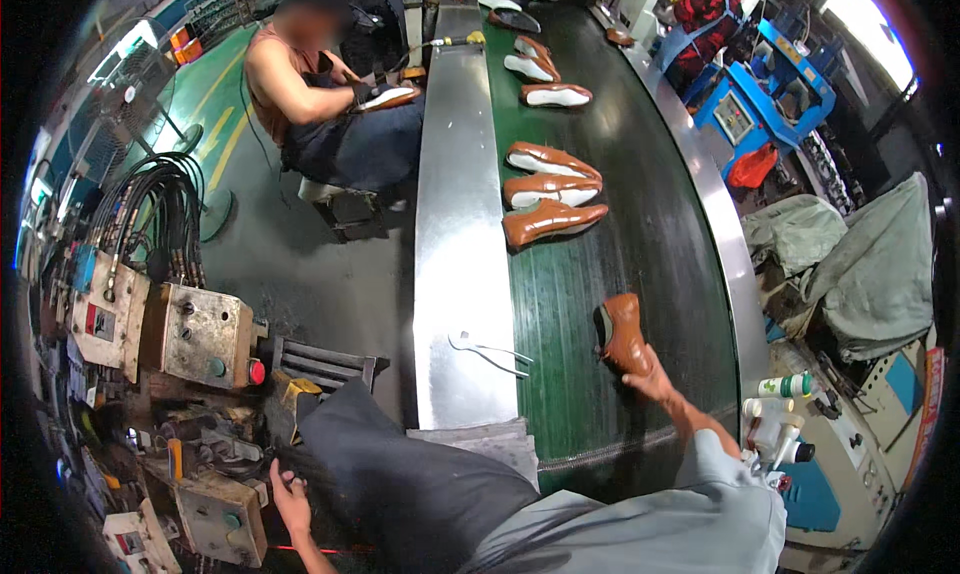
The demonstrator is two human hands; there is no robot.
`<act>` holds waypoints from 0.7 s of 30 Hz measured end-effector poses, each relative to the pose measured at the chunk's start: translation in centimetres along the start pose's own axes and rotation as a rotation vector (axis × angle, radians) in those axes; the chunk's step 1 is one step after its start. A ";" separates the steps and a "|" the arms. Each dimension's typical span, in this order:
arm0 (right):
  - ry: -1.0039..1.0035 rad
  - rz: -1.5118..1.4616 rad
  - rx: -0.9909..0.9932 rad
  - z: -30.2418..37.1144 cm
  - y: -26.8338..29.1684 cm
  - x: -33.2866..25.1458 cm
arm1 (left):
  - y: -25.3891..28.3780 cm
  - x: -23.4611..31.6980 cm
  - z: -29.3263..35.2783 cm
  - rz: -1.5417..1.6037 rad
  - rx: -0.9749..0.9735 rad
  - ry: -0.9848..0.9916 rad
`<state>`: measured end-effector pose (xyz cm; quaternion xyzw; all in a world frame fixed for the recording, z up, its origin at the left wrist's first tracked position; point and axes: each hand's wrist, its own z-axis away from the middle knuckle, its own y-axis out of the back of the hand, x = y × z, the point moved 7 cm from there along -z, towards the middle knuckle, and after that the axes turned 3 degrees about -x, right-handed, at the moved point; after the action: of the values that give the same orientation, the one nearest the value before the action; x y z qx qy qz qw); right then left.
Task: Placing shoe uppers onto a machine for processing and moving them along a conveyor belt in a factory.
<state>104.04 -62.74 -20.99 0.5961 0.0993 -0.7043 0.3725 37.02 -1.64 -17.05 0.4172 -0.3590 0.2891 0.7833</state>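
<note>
Right hand: the right hand (650,382) reaches out across the belt with the forearm stretched up from the lower right, sleeve pushed to the elbow; its fingers are closed on the heel end of a brown shoe (622,332).
Brown shoe: it stands on the green conveyor belt (660,244), near its right half, sole side turned left, toe pointing away from the person.
Left hand: the left hand (290,497) hangs low at the person's left side, by the dark trouser leg and just beside a grimy machine box (215,514); the fingers look curled, but whether they grip anything I cannot tell.
Further shoes: three brown shoes (550,189) lie in a row farther up the belt, well apart from the held one.
Steel ledge: a pair of metal pincers (488,350) lies on the steel side rail (455,204), left of the belt.
Co-worker: another person (330,104) sits farther up on the left, holding a shoe.
</note>
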 end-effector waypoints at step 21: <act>-0.210 -0.464 -0.838 7.8 -41.9 -30.5 | -18.8 21.6 -2.5 1.413 -0.438 -0.140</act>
<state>71.53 -25.46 -3.78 0.2826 0.4662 -0.7245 0.4217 64.45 -5.27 -9.06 -0.0614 -0.6405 0.6186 0.4510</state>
